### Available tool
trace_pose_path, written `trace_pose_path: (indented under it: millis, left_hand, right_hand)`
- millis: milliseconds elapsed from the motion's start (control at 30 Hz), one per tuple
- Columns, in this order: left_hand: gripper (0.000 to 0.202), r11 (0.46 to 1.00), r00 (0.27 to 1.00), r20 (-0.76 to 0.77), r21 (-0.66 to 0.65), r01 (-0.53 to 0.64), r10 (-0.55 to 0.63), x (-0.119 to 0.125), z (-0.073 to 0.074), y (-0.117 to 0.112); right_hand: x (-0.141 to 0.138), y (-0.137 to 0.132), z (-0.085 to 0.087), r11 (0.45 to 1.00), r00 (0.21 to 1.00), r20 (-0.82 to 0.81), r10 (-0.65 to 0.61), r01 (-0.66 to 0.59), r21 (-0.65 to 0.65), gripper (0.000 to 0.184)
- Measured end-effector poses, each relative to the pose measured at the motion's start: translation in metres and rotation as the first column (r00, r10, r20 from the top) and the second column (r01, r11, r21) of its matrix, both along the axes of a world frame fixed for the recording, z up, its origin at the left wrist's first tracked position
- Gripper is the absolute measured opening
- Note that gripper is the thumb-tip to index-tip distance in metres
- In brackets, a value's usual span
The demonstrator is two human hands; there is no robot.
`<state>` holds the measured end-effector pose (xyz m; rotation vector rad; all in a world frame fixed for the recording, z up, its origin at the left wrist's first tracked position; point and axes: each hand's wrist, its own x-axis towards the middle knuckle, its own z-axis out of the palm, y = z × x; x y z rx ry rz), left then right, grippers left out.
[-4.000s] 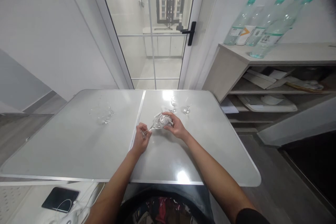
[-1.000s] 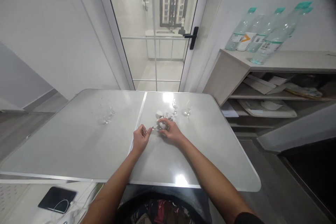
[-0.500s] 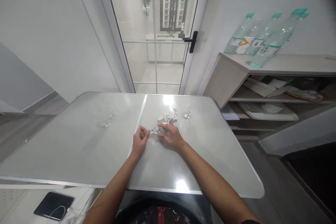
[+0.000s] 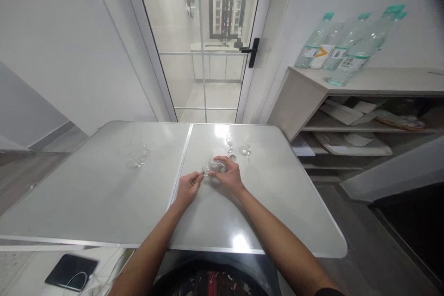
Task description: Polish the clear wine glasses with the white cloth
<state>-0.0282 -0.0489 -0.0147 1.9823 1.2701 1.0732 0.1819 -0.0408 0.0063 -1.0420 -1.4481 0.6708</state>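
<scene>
My left hand [image 4: 189,187] is closed in a pinch at the narrow stem end of a clear stemmed glass [image 4: 210,168]. My right hand [image 4: 229,175] curls thumb and fingers around the glass's bowl, which lies tilted sideways just above the table. White crumpled cloth [image 4: 218,165] shows at the bowl; I cannot tell whether it is inside or behind the glass. Just beyond my right hand stand another clear glass [image 4: 230,141] and a second one [image 4: 246,150]. On the table's left half, more clear glassware [image 4: 137,161] is hard to make out.
The pale glossy table [image 4: 132,208] has a seam across it. A shelf unit [image 4: 347,84] stands at the right, with several plastic bottles [image 4: 350,62] on top. A glazed door [image 4: 204,74] is behind the table. A black tablet [image 4: 71,272] with a cable lies at lower left.
My right hand has shifted its hold around the bowl, with its fingers now arched over it. The cloth that stuck out beyond the bowl now looks bunched at it.
</scene>
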Motion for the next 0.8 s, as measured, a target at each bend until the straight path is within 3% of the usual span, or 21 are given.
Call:
trace_pose_path:
  millis: [67, 233, 300, 367, 467, 567, 667, 800]
  left_hand:
    - [0.035, 0.999, 0.999, -0.005, 0.019, -0.046, 0.047, -0.001, 0.0, 0.0]
    - [0.036, 0.99, 0.991, 0.023, 0.035, -0.134, 0.133, -0.003, -0.001, -0.001]
    - [0.037, 0.982, 0.982, 0.047, 0.024, -0.185, 0.184, -0.003, -0.001, 0.0]
    - [0.036, 0.976, 0.975, 0.046, 0.029, -0.217, 0.215, -0.003, -0.002, 0.0]
    - [0.028, 0.988, 0.991, -0.018, 0.073, -0.135, 0.136, -0.003, -0.003, -0.002]
    - [0.02, 0.987, 0.993, -0.115, 0.159, 0.033, -0.014, -0.002, -0.006, -0.005]
    - [0.017, 0.96, 0.976, -0.209, 0.255, 0.116, -0.063, -0.003, -0.009, -0.008]
    - [0.013, 0.928, 0.961, -0.269, 0.342, 0.15, -0.057, -0.004, -0.01, -0.012]
  right_hand:
    - [-0.003, 0.0, -0.005, 0.997, 0.992, 0.103, -0.067, 0.063, 0.048, 0.039]
    - [0.006, -0.004, -0.008, 0.991, 0.933, 0.34, -0.116, 0.086, 0.103, 0.036]
    - [0.015, -0.006, -0.006, 0.988, 0.931, 0.35, -0.101, 0.053, 0.144, 0.04]
    - [0.024, -0.006, -0.001, 0.979, 0.919, 0.395, -0.018, -0.064, 0.193, 0.047]
    - [0.031, -0.003, 0.008, 0.933, 0.823, 0.547, 0.154, -0.302, 0.193, 0.055]
    - [0.028, 0.0, 0.018, 0.887, 0.731, 0.638, 0.242, -0.433, 0.16, 0.053]
    - [0.022, -0.001, 0.028, 0.897, 0.743, 0.598, 0.3, -0.433, 0.088, 0.046]
    - [0.019, -0.001, 0.037, 0.905, 0.829, 0.364, 0.425, -0.399, -0.148, 0.034]
